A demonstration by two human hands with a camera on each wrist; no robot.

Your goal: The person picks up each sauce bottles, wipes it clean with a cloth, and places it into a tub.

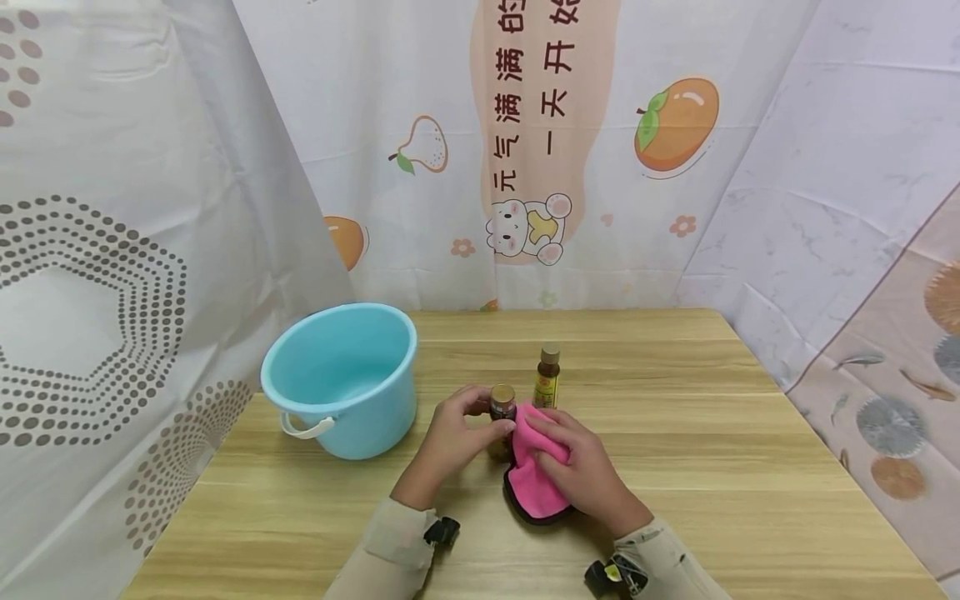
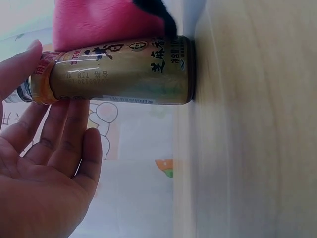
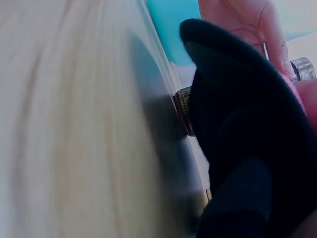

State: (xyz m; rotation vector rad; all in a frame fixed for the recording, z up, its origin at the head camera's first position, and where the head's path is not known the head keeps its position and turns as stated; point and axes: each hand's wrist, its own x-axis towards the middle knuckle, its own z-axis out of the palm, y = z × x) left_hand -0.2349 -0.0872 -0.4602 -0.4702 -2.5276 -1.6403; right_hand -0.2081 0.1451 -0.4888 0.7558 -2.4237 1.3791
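Observation:
My left hand grips a sesame oil bottle by its upper part, thumb on one side and fingers on the other. The bottle stands on the table, its gold label and base showing in the left wrist view. In my right hand is a bunched pink cloth with a black border, held against the bottle's right side. The cloth's dark part fills much of the right wrist view and hides most of that hand. Just behind the right hand stands a second bottle, dark with a yellow label.
To the left, a light blue bucket stands on the wooden table, its white handle hanging at the front. Printed curtains close off the back and both sides.

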